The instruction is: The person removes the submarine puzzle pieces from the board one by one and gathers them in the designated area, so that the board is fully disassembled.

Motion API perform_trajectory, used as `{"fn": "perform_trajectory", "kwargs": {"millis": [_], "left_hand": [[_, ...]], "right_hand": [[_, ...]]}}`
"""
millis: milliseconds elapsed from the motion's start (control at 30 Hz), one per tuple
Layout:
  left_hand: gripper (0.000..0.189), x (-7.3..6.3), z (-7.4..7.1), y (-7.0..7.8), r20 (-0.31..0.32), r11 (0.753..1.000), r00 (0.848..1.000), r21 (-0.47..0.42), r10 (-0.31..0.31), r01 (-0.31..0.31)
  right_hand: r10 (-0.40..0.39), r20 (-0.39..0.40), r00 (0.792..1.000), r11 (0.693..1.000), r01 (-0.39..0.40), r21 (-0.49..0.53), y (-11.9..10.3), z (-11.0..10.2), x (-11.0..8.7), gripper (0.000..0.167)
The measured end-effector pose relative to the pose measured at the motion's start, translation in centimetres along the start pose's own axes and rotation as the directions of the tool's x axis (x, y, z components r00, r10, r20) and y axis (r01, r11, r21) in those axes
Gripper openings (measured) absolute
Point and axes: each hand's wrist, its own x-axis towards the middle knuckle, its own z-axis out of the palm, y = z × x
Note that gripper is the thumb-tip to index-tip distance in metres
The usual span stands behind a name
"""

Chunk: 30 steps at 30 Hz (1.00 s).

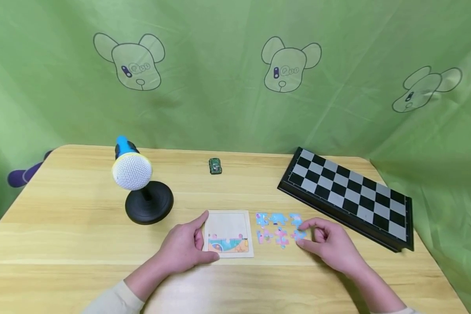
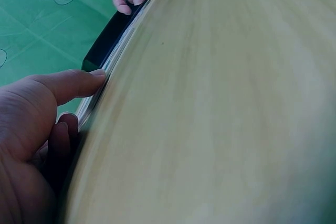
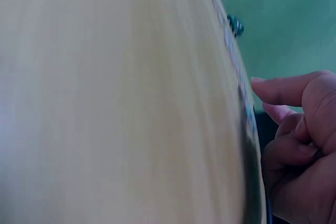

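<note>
A square wooden jigsaw board (image 1: 226, 224) lies flat on the table, its lower strip filled with a coloured picture and its upper part bare. My left hand (image 1: 184, 246) holds the board's left side, index finger at the far left corner and thumb on the near edge. To the right of the board, several pink and blue jigsaw pieces (image 1: 278, 219) lie in two rows. My right hand (image 1: 333, 244) has its thumb and index finger at opposite edges of the lower right jigsaw piece (image 1: 299, 234), pinching it. In the right wrist view the pieces are seen almost edge-on.
A toy microphone (image 1: 132, 171) on a round black stand (image 1: 149, 203) is at the left. A small green toy car (image 1: 215, 166) sits towards the back. The black-and-white folding chessboard (image 1: 349, 192) lies slanted at the right, close behind my right hand. A green curtain (image 1: 220, 109) hangs behind the table.
</note>
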Motion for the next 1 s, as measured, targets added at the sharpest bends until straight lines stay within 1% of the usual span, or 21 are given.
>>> {"fn": "perform_trajectory", "kwargs": {"millis": [67,167,400,500,633,833,1000], "left_hand": [[0.104,0.0,0.0,0.0,0.001,1.000,1.000,-0.001,-0.001,0.001],[0.104,0.0,0.0,-0.1,0.005,1.000,1.000,-0.008,0.001,-0.001],[0.103,0.1,-0.1,0.1,0.038,1.000,0.999,-0.028,-0.008,0.009],[0.101,0.1,-0.1,0.1,0.038,1.000,0.999,-0.024,-0.002,0.002],[0.098,0.1,-0.1,0.1,0.023,1.000,1.000,-0.017,0.003,-0.003],[0.098,0.1,-0.1,0.0,0.015,1.000,1.000,-0.020,0.003,-0.002],[0.097,0.1,-0.1,0.0,0.016,1.000,1.000,-0.022,0.004,-0.003]], "right_hand": [[-0.034,-0.017,0.999,0.999,0.034,0.020,-0.7,0.6,0.1,0.026],[-0.063,-0.015,0.998,0.996,0.064,0.070,-2.2,1.7,0.5,0.024],[-0.138,0.034,0.990,0.977,0.131,0.166,-5.4,4.2,1.5,0.025],[-0.171,0.072,0.983,0.966,0.152,0.210,-6.5,5.3,2.0,0.026],[-0.201,0.150,0.968,0.957,0.161,0.241,-8.0,7.0,2.7,0.027],[-0.204,0.252,0.946,0.962,0.146,0.230,-9.9,9.0,3.7,0.025],[-0.223,0.306,0.926,0.963,0.161,0.215,-11.0,10.1,4.2,0.030]]}}
